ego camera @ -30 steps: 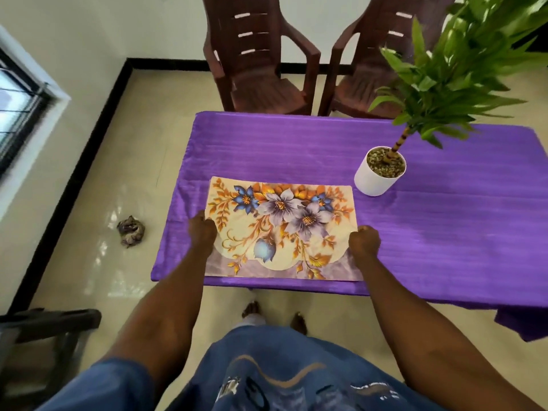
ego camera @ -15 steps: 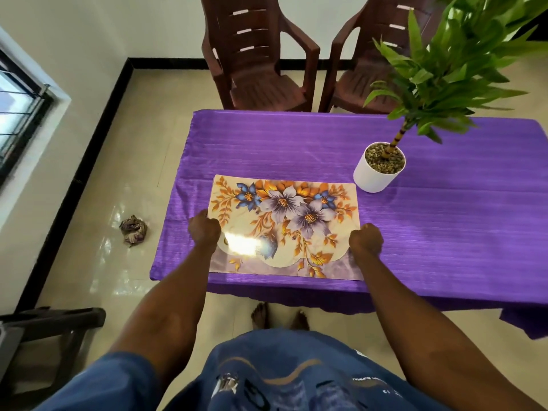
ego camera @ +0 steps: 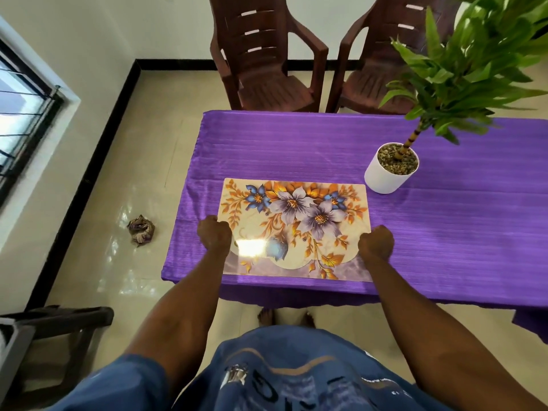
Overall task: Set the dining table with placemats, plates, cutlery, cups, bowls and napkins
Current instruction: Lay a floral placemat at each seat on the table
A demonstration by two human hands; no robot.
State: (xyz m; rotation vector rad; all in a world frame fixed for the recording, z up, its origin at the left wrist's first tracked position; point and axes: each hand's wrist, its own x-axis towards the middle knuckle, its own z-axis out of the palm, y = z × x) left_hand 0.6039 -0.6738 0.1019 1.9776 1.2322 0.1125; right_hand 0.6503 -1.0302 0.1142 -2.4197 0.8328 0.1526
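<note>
Glossy vinyl placemat [ego camera: 295, 229] lies low centre of frame by the table's near edge, left hand [ego camera: 214, 235] and right hand [ego camera: 376, 244] curled, gripping its short sides. Push too far and its upper-right corner could nudge the white plant pot [ego camera: 385, 176].

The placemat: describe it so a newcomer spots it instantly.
On the purple-clothed table, look at the near edge, left of the white plant pot. The placemat lies flat there, held at both sides: the table's only flowered sheet.
</note>
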